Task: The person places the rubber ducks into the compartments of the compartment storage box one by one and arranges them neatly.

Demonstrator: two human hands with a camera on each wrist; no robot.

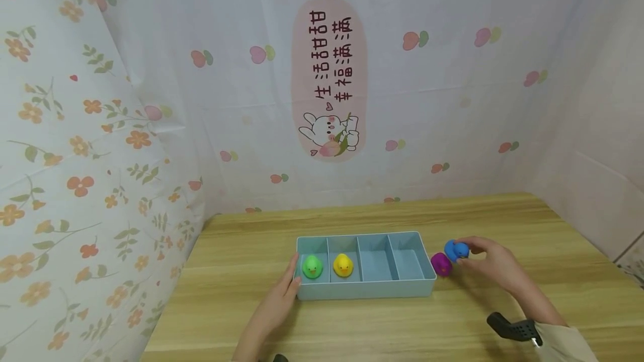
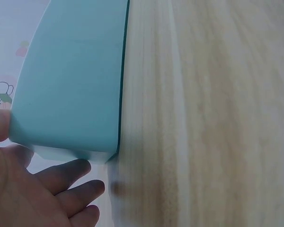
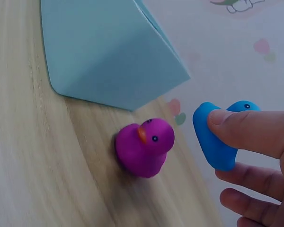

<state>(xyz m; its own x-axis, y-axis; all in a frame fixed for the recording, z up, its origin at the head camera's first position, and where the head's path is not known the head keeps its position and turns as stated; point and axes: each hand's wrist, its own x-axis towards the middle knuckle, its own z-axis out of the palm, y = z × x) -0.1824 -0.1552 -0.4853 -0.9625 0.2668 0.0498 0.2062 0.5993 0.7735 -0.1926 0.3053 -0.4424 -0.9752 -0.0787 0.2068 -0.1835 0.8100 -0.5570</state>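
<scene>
A light blue box with compartments (image 1: 364,290) rests on the table. Inside, a green toy duck (image 1: 312,267) occupies the leftmost compartment and a yellow toy duck (image 1: 343,266) the one beside it; both right compartments are bare. My left hand (image 1: 275,301) holds the box's left front corner, thumb at the front and fingers along the end wall; the lower fingers are spread. Between thumb and fingers, my right hand (image 1: 495,264) pinches a blue toy duck (image 3: 213,137), raised right of the box. Just below it, a purple toy duck (image 3: 144,146) stands on the table near the box's right end.
The wooden table (image 1: 382,328) reaches back to a white printed cloth (image 1: 443,99) hanging behind it. Another flowered cloth (image 1: 75,183) hangs at the left. A black wrist strap (image 1: 513,328) is on the right forearm.
</scene>
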